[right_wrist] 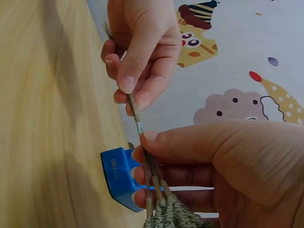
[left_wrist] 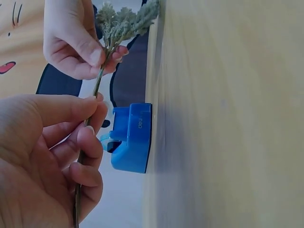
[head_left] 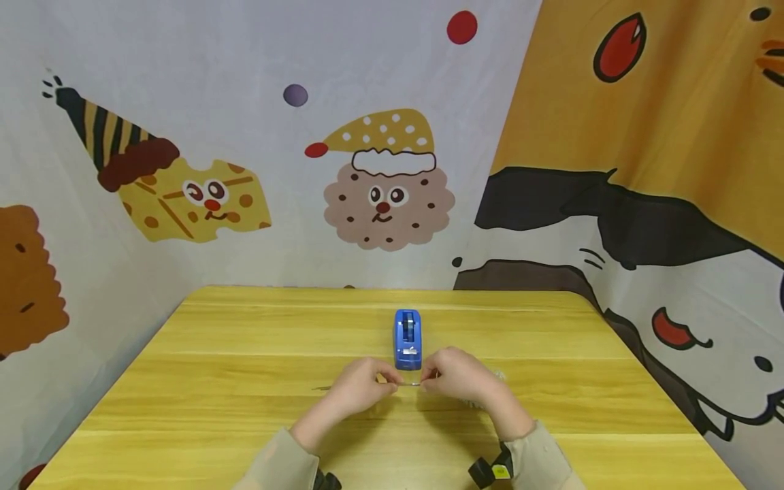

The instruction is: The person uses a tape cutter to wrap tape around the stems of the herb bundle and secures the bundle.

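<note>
A small bunch of dried flowers is held level above the table, its thin brown stems [right_wrist: 135, 111] spanning both hands. Pale green, fluffy heads [left_wrist: 126, 23] stick out beyond the right hand. With thumb and fingers my left hand [head_left: 360, 386] pinches the stems towards their bare ends. My right hand [head_left: 456, 374] grips them nearer the heads, fingers curled underneath. A shiny, clear band of tape [right_wrist: 139, 127] lies on the stems between the two thumbs. Just beyond the hands stands a blue tape dispenser [head_left: 407, 340], its cutting end towards me.
The wooden table [head_left: 257, 340] reaches back to a cartoon-printed curtain [head_left: 367, 61] that hangs behind it and along the sides. Dark cameras [head_left: 484, 471] are strapped at the wrists beside the beige sleeves [head_left: 545, 456].
</note>
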`<state>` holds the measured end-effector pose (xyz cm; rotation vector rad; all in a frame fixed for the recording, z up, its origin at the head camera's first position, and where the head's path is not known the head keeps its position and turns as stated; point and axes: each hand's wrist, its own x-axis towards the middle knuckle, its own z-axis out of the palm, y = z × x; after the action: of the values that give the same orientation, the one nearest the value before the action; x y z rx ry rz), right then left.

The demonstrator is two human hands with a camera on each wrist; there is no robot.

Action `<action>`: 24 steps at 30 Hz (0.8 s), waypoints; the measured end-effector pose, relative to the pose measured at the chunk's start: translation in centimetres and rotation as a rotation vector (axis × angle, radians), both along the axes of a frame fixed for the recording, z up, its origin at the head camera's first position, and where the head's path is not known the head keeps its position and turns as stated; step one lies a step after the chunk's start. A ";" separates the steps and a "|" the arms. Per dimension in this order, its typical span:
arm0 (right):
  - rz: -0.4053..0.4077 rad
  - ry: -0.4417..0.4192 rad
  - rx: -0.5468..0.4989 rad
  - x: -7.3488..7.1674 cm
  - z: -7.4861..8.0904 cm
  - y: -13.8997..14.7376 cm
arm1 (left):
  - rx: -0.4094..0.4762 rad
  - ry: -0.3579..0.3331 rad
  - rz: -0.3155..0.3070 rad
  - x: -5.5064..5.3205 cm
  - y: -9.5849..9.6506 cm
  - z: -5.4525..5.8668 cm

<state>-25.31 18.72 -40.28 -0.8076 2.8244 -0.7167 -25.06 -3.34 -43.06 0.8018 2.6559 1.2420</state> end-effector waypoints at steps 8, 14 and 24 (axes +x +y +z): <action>0.022 0.027 0.039 0.0 0.3 0.1 | 0.011 0.021 0.006 0.1 0.1 0.0; -0.004 0.056 0.056 0.1 0.0 0.0 | 0.014 0.009 0.001 0.1 0.2 -0.1; -0.064 0.106 0.090 0.2 -0.2 -0.4 | -0.012 -0.015 -0.069 0.1 0.1 0.0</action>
<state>-25.15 18.30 -40.49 -0.7650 2.9650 -0.5657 -25.01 -3.25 -43.06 0.8713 2.5982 1.2103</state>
